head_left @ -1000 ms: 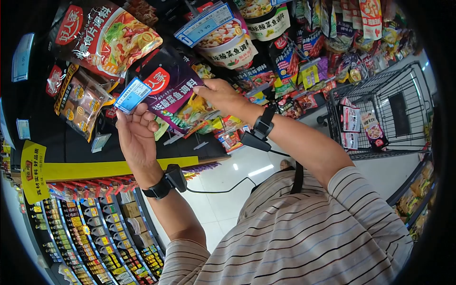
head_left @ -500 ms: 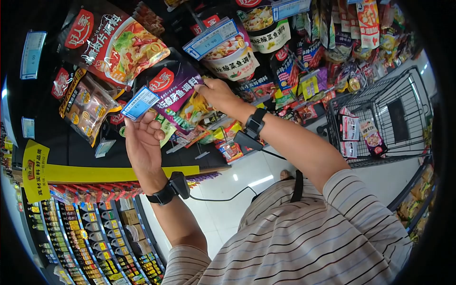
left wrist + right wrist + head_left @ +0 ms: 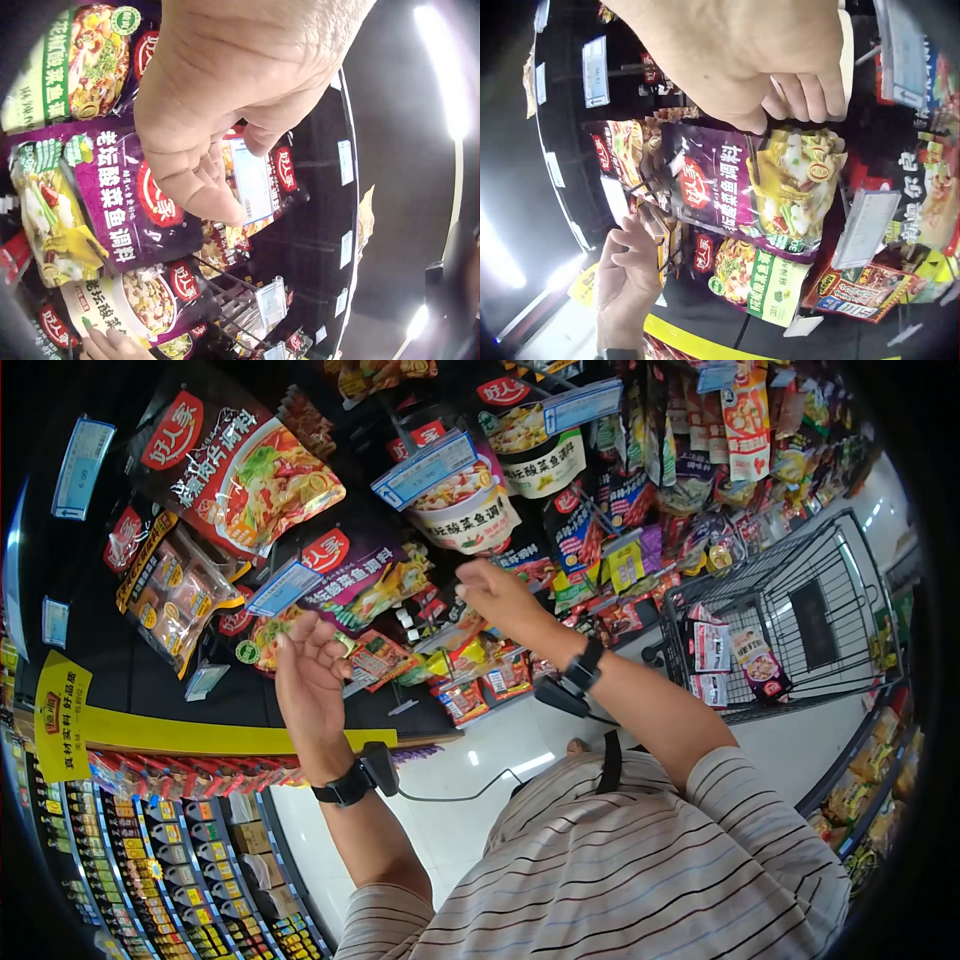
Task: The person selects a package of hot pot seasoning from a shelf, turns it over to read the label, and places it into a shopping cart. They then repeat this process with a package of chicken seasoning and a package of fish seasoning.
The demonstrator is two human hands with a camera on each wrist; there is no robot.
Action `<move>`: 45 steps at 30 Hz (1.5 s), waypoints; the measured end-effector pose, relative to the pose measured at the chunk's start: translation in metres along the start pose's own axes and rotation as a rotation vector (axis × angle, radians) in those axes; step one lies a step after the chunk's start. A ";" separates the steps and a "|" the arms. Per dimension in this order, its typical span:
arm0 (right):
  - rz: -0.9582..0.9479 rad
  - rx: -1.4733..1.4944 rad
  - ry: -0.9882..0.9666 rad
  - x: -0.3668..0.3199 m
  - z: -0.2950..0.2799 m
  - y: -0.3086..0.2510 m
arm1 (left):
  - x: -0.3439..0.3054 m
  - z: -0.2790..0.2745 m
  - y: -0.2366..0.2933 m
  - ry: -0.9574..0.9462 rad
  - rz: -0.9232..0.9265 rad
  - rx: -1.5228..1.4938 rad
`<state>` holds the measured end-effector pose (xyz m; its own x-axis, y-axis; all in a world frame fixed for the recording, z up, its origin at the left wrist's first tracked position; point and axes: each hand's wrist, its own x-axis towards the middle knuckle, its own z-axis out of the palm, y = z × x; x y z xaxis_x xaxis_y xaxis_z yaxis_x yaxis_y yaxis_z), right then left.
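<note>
A purple seasoning bag (image 3: 365,582) (image 3: 112,199) (image 3: 731,176) hangs on the rack behind a blue-and-white price tag (image 3: 285,588) (image 3: 253,184) (image 3: 616,199). My left hand (image 3: 312,695) (image 3: 232,105) (image 3: 628,281) is raised at the tag with loosely bent fingers; whether the fingertips touch it is unclear. Clear of the purple bag, my right hand (image 3: 505,605) (image 3: 750,56) holds nothing, its fingers loosely bent. In the left wrist view its fingers (image 3: 109,346) appear in front of a white-and-purple pouch (image 3: 139,304). A green-and-white bag (image 3: 754,281) hangs below the purple one.
A large red-and-black bag (image 3: 245,480) and a bag of brown blocks (image 3: 175,595) hang at the left. Several more packets and tag holders crowd the rack. A wire cart (image 3: 820,630) with a few packets stands at the right; a yellow strip (image 3: 240,734) edges the shelf.
My right hand has released the purple bag's edge and drawn away to the right. The bag now hangs by itself. My left hand remains beside the price tag.
</note>
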<state>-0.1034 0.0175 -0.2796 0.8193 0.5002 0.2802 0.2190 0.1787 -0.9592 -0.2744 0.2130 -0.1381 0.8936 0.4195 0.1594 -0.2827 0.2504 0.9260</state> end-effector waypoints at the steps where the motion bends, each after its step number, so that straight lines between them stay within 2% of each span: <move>1: 0.043 -0.013 -0.035 -0.013 -0.010 -0.004 | -0.004 -0.001 -0.008 -0.002 -0.020 -0.014; 3: 0.131 -0.040 -0.099 -0.037 -0.033 -0.013 | -0.012 -0.001 -0.026 0.027 -0.071 0.001; 6: 0.383 0.007 -0.193 -0.066 -0.064 -0.028 | -0.029 0.012 -0.055 0.046 -0.170 -0.051; 8: 0.303 0.090 -0.134 -0.080 -0.077 -0.035 | -0.042 0.022 -0.081 0.062 -0.246 -0.041; 14: 0.259 0.115 -0.070 -0.109 -0.130 -0.124 | -0.070 0.074 -0.132 -0.072 -0.491 -0.052; 15: 0.200 0.144 -0.081 -0.113 -0.138 -0.119 | -0.072 0.083 -0.136 -0.084 -0.503 -0.029; 19: 0.425 0.062 -0.082 -0.147 -0.178 -0.085 | -0.082 0.125 -0.151 -0.194 -0.556 0.085; 22: 0.452 0.059 -0.020 -0.188 -0.209 -0.062 | -0.089 0.151 -0.168 -0.260 -0.621 0.268; 23: 0.542 0.001 -0.072 -0.201 -0.226 -0.045 | -0.092 0.155 -0.177 -0.303 -0.643 0.338; 27: 0.683 0.016 -0.036 -0.247 -0.277 -0.028 | -0.099 0.188 -0.194 -0.456 -0.732 0.507; 34: 0.815 0.142 0.261 -0.295 -0.373 -0.016 | -0.105 0.250 -0.215 -0.532 -0.749 0.652; 36: 0.800 0.077 0.318 -0.304 -0.411 -0.007 | -0.108 0.263 -0.220 -0.514 -0.767 0.670; 38: 0.867 -0.022 0.318 -0.307 -0.457 0.002 | -0.110 0.270 -0.229 -0.508 -0.803 0.685; 40: 0.799 -0.006 0.373 -0.314 -0.505 0.017 | -0.113 0.279 -0.234 -0.493 -0.823 0.695; 42: 0.906 -0.041 0.447 -0.306 -0.553 0.026 | -0.116 0.289 -0.238 -0.473 -0.834 0.703; 44: 0.878 -0.009 0.522 -0.307 -0.590 0.034 | -0.120 0.297 -0.242 -0.447 -0.853 0.706; 45: 0.878 0.033 0.648 -0.310 -0.604 0.049 | -0.121 0.298 -0.245 -0.433 -0.864 0.702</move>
<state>-0.0262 -0.6408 -0.4356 0.8088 -0.0751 -0.5833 -0.5846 0.0046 -0.8113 -0.2096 -0.1593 -0.2826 0.7757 -0.0155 -0.6309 0.6017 -0.2831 0.7468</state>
